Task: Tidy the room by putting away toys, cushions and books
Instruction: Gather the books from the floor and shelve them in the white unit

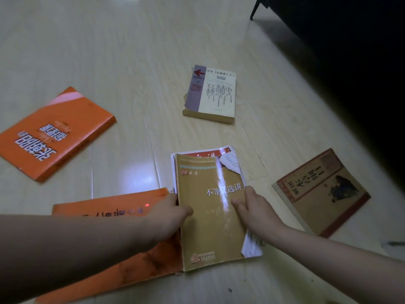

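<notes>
The left hand (173,212) and right hand (252,207) grip opposite edges of the torn mustard-yellow paperback book (210,229) between them.

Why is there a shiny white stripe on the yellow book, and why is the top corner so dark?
Head view: the stripe is glare, light bouncing off the glossy cover of the yellow book, hiding part of its title; the floor beside it shines too. Head view, top right: dark furniture in shadow, details lost.
</notes>
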The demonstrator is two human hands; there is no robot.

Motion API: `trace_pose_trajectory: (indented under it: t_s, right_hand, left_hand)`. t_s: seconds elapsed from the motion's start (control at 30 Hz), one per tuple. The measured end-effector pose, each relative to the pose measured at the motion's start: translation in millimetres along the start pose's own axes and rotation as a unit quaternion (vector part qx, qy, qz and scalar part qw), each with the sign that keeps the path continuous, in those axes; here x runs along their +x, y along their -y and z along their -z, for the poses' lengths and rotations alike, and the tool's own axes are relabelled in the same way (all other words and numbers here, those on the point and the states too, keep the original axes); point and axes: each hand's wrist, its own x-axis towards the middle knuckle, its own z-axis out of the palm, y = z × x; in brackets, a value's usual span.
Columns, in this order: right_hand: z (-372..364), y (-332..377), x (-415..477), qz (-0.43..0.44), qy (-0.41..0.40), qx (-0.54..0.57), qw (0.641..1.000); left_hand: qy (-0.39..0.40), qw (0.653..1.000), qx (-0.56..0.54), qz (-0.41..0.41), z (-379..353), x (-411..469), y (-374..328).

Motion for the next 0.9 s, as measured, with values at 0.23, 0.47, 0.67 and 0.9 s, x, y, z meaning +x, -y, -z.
trace_pose_trajectory:
  t_s: [0.23, 0.47, 0.67, 0.9]
  right_hand:
    - [-2.6, 1.4, 0.3, 0.016, 0.003, -0.02, 1.0]
    - [4.7, -1.2, 10.3, -0.004, -0.01, -0.044, 0.999]
    - [1.4, -7.6, 8.8, -0.001, -0.033, -0.077, 0.996]
    - [2.1, -15.5, 18.0, -0.09, 0.022, 0.006, 0.996]
  left_hand:
    - [-0.04, 0.999, 0.014, 0.0, -2.4, -7.0, 5.3]
    - [-0.042, 0.998, -0.008, 0.035, 0.8, 3.2, -6.8]
    - [-0.045, 0.998, 0.01, 0.047, -1.8, 9.4, -9.5]
    - [-0.05, 0.998, 0.017, 0.046, -17.0, 13.9, -16.7]
